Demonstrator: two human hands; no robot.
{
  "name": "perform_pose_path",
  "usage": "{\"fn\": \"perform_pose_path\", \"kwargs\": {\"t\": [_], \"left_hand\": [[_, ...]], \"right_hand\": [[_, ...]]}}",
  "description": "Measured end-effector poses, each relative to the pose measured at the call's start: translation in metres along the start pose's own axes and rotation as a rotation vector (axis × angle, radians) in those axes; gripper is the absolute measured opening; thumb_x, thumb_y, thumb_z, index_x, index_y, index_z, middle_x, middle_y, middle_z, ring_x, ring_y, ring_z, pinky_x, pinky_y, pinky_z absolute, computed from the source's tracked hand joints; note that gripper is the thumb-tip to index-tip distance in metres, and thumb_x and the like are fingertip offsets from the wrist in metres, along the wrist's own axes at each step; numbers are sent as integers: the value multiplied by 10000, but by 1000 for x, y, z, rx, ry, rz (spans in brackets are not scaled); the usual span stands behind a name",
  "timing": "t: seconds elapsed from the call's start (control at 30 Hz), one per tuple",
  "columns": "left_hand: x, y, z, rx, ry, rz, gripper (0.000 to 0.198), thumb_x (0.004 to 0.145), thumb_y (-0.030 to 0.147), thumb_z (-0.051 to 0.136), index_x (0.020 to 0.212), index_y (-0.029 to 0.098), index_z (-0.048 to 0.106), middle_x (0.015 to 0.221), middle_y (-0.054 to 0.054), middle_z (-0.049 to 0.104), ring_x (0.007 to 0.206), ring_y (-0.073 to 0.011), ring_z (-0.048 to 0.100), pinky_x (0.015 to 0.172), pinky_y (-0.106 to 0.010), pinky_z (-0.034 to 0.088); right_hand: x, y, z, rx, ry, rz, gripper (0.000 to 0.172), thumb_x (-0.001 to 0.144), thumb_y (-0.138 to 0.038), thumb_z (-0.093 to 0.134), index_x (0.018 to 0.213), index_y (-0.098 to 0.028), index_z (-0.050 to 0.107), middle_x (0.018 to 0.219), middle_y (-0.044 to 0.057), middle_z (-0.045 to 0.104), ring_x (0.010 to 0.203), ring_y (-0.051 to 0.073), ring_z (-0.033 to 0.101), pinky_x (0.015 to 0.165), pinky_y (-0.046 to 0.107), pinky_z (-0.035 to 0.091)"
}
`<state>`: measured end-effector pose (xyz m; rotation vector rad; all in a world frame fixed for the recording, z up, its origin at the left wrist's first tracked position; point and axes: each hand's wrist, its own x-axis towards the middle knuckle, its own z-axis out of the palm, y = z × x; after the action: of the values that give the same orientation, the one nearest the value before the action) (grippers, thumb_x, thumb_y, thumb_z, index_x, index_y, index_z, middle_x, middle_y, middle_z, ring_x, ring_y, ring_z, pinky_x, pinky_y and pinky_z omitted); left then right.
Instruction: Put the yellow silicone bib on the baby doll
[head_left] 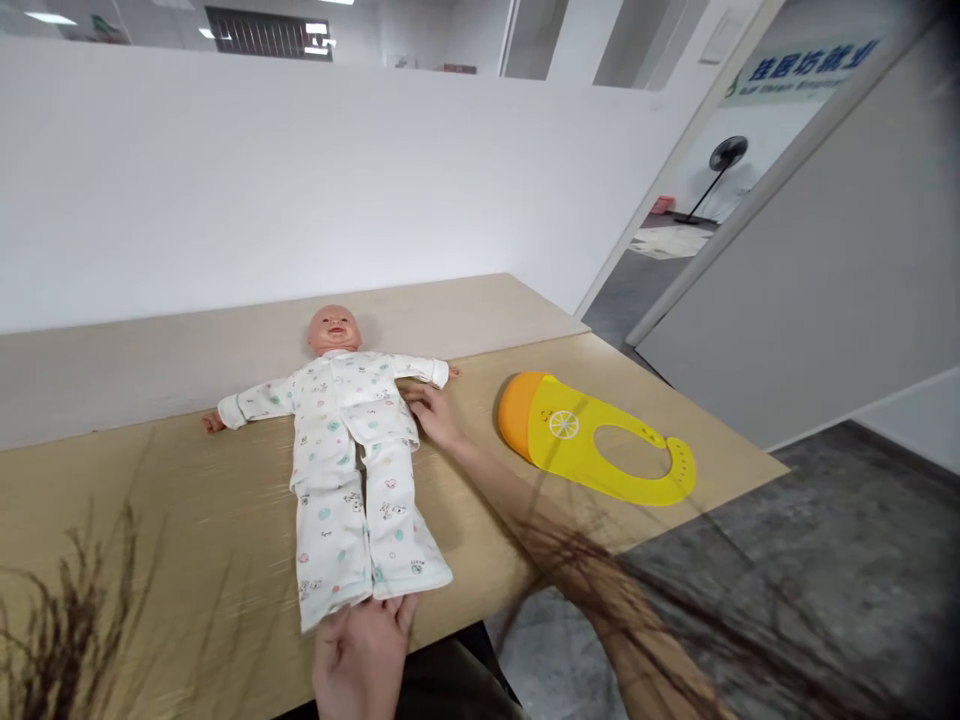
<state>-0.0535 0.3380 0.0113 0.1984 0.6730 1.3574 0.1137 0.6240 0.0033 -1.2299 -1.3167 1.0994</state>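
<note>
Doll [341, 440] in printed white pyjamas lies face up across the middle of the wooden table [150, 500], arms spread. Your left hand [364, 655] pinches the trouser cuffs at the near table edge; your right hand [433, 412] rests with fingers loosely spread on its sleeve side. Well apart to the right lies a yellow bib [600, 445].

The scene is bright and evenly lit from ceiling lights [45, 17] overhead, with soft, faint shadows under the doll [352, 440] on the surface [150, 520]. Wide-angle distortion bends straight lines toward the edges; the right corners darken. Blurred dark hair strands [67, 610] smear across the lower foreground.
</note>
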Motion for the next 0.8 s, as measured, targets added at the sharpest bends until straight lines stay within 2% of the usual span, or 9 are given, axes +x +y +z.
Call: {"fn": "perform_pose_path", "kwargs": {"t": [0.1, 0.23, 0.3, 0.37, 0.43, 0.53, 0.63, 0.7, 0.8], "left_hand": [[-12, -8, -9, -103, -76, -20, 448, 825, 603, 588, 1115, 327, 790, 1409, -113, 629, 1405, -367, 482, 1183, -639, 300], [-29, -19, -14, -42, -191, -106, 511, 791, 517, 698, 1278, 362, 711, 1437, -141, 604, 1398, -391, 484, 1134, -621, 376], [-39, -23, -12, 33, -148, -120, 505, 801, 473, 718, 1293, 361, 701, 1411, -148, 624, 1352, -381, 539, 1070, -571, 465], [-49, -23, -9, 176, -76, -81, 444, 797, 458, 743, 1212, 301, 756, 1329, -166, 677, 1262, -377, 617, 1000, -511, 533], [-58, -22, -7, 403, 16, 71, 348, 796, 443, 758, 1075, 240, 804, 1231, -164, 724, 1190, -362, 661, 1000, -471, 546], [-64, -15, -12, 861, 118, 482, 213, 847, 361, 709, 1000, 245, 802, 1167, -115, 741, 1174, -311, 662, 1098, -441, 482], [-60, -5, -23, 1327, 67, 871, 251, 881, 223, 626, 1088, 262, 764, 1241, -98, 706, 1205, -283, 636, 1117, -453, 461], [-55, 1, -30, 1576, 43, 1014, 332, 878, 158, 592, 1167, 242, 733, 1388, -123, 620, 1300, -303, 571, 1115, -486, 463], [-47, 6, -34, 1857, 24, 1096, 453, 858, 83, 554, 1258, 232, 704, 1542, -140, 465, 1437, -352, 422, 1096, -544, 474]], "right_hand": [[-21, -3, -3, -40, -21, -70, 306, 791, -128, 547, 1077, -176, 648, 1082, 93, 712, 1037, 230, 687, 994, 408, 533], [-42, -11, -4, -66, -34, -99, 304, 786, -84, 510, 1041, -179, 646, 1070, 91, 714, 1035, 224, 682, 987, 385, 530], [-49, -15, -3, -77, -16, -83, 288, 793, -80, 515, 1036, -168, 641, 1064, 98, 712, 1021, 218, 680, 979, 367, 526], [-55, -17, -3, -94, 3, -65, 287, 798, -76, 523, 1051, -155, 636, 1073, 105, 708, 1013, 211, 675, 973, 350, 521], [-60, -17, -3, -117, 18, -55, 286, 803, -69, 519, 1053, -149, 631, 1073, 101, 706, 1000, 199, 669, 961, 330, 518], [-67, -14, -4, -140, 37, -59, 264, 807, -57, 500, 1021, -149, 624, 1050, 93, 705, 956, 187, 665, 921, 311, 519], [-69, -9, -4, -151, 60, -70, 240, 813, -54, 495, 997, -145, 619, 1041, 103, 705, 935, 189, 658, 904, 316, 514], [-69, -6, -3, -163, 77, -84, 229, 817, -55, 499, 988, -149, 619, 1041, 101, 708, 932, 187, 652, 910, 320, 503], [-69, -3, -2, -179, 84, -108, 228, 820, -55, 501, 983, -157, 623, 1020, 83, 714, 918, 174, 651, 901, 309, 496]]}}
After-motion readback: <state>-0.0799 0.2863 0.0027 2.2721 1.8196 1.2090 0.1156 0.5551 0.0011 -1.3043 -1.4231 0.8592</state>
